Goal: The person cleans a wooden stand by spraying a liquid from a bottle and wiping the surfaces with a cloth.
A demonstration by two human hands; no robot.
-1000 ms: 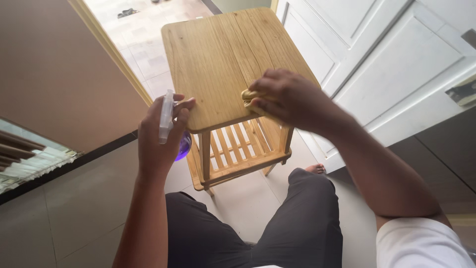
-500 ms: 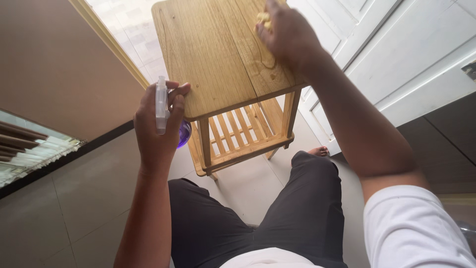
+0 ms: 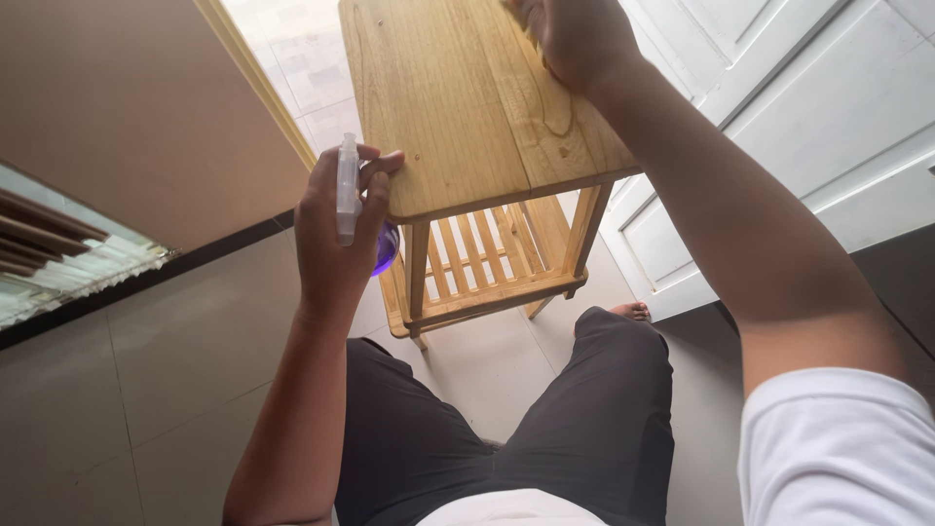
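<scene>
My left hand (image 3: pixel 331 244) is closed around a small spray bottle (image 3: pixel 348 195) with a clear head and purple body, held at the near left corner of a small wooden table (image 3: pixel 458 107). My right hand (image 3: pixel 575 39) reaches to the far right of the tabletop and presses down on it, its fingers cut off by the top of the frame. The yellow cloth it held a moment ago is hidden under the palm. A faint wet streak (image 3: pixel 557 122) curves across the wood below that hand.
The table has a slatted lower shelf (image 3: pixel 477 263). White panelled doors (image 3: pixel 828 107) stand close on the right, a brown wall (image 3: pixel 127 97) on the left. My legs in dark trousers (image 3: pixel 545 429) and a bare foot (image 3: pixel 631 312) rest on the tiled floor (image 3: pixel 175 370).
My right hand has slid with the yellow cloth from the near right edge of the tabletop to its far side. The left hand stays at the corner with the bottle.
</scene>
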